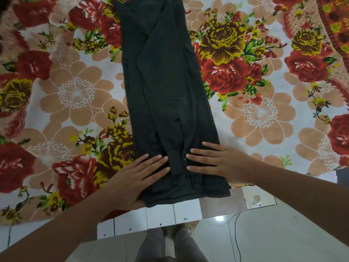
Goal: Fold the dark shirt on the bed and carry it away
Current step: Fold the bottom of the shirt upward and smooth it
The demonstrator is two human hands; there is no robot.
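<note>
Both hands, left point(139, 178) and right point(217, 161), press flat, fingers spread, gripping nothing; the shirt's point(166, 82) loose sleeve layers may slip when folded.

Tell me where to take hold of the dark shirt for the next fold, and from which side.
Probably the near end of the dark shirt, its two corners by the bed's edge, from the near side. It lies as a long narrow strip running away, and the left hand and right hand already rest flat there.
</note>
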